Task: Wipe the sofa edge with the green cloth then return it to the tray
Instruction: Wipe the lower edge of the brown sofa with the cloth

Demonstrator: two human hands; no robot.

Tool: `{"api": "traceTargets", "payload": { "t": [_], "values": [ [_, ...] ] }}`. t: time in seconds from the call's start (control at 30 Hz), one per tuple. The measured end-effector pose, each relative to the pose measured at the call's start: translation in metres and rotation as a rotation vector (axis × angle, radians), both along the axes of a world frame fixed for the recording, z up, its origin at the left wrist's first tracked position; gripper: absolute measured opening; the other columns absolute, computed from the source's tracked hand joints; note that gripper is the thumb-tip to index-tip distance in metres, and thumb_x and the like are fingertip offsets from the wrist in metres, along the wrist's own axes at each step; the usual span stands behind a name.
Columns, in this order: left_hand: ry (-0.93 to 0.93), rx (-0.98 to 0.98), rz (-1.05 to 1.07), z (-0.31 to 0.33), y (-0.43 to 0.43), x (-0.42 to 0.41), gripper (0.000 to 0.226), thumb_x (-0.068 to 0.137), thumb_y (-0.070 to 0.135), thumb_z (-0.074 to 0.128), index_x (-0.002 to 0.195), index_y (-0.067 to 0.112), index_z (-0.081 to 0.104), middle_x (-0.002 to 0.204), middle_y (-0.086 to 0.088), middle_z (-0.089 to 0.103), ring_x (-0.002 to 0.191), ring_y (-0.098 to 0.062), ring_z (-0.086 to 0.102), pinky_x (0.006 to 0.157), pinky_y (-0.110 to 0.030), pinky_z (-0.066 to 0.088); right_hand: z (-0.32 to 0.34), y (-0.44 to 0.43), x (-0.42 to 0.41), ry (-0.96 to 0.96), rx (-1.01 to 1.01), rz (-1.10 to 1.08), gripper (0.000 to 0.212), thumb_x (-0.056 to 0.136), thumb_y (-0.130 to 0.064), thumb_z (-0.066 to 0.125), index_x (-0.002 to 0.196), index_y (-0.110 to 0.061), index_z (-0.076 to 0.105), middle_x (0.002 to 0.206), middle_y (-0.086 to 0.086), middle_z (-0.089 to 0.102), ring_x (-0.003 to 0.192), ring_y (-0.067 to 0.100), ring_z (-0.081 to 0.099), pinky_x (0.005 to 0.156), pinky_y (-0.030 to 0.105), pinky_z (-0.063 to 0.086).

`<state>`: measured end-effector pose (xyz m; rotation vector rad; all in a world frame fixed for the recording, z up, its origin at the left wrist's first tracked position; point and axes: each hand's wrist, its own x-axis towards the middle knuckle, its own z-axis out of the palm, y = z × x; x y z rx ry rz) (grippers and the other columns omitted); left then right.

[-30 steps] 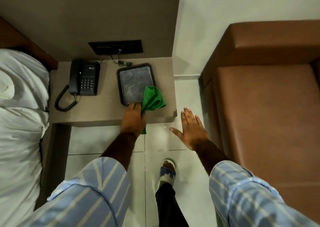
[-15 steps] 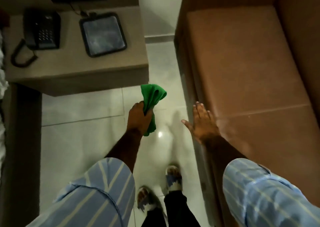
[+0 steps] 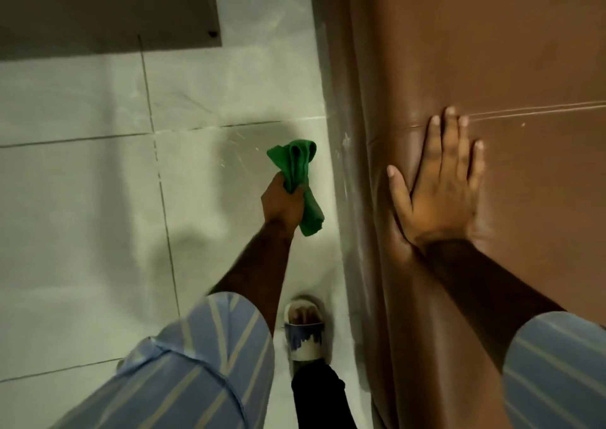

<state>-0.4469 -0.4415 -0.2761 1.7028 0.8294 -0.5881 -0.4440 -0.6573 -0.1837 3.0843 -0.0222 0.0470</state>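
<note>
The green cloth [image 3: 297, 179] is bunched in my left hand [image 3: 282, 203], which grips it above the tiled floor, a little left of the sofa's front edge and not touching it. The brown leather sofa [image 3: 511, 68] fills the right side of the view. My right hand [image 3: 437, 186] lies flat on the seat near its front edge, fingers spread, holding nothing. The tray is out of view.
The underside corner of the bedside table [image 3: 108, 5] sits at the top left. Pale floor tiles [image 3: 82, 215] cover the left and middle. My foot in a white and blue slipper [image 3: 303, 330] stands close to the sofa base.
The view has swung down and right, so the table top, phone and tray have left it. My left hand carried the cloth toward the sofa. My right hand settled flat on the seat.
</note>
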Motion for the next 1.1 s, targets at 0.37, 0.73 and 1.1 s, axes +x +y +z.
{"api": "traceTargets", "payload": {
  "t": [0.37,0.73,1.1],
  "values": [
    [-0.017,-0.043,0.157,-0.067,-0.102,0.074,0.035,0.082,0.032,0.058,0.113,0.021,0.073,0.110,-0.007,0.077,0.103,-0.032,0.071,0.096,-0.047,0.059,-0.019,-0.003,-0.001,-0.124,-0.031,0.022,0.080,0.109,-0.057,0.033,0.168,-0.003,0.017,0.176,0.019,0.017,0.165,0.036,0.015,0.133,0.061,0.015],
    [0.061,0.058,0.002,-0.079,-0.109,0.013,0.025,0.091,0.024,0.060,0.112,0.018,0.072,0.113,-0.011,0.076,0.104,-0.032,0.071,0.091,-0.038,0.056,-0.021,-0.003,-0.002,-0.105,-0.020,0.022,0.081,0.109,-0.058,0.030,0.169,-0.007,0.011,0.178,0.016,0.013,0.166,0.034,0.011,0.134,0.059,0.012],
    [0.030,-0.081,0.107,-0.046,-0.125,-0.101,0.010,0.090,0.020,0.064,0.099,0.021,0.069,0.096,-0.009,0.077,0.088,-0.034,0.075,0.076,-0.051,0.065,-0.016,-0.001,-0.003,-0.115,-0.026,0.017,0.080,0.109,-0.056,0.035,0.169,-0.006,0.014,0.178,0.016,0.014,0.166,0.033,0.013,0.134,0.059,0.014]
  ]
}}
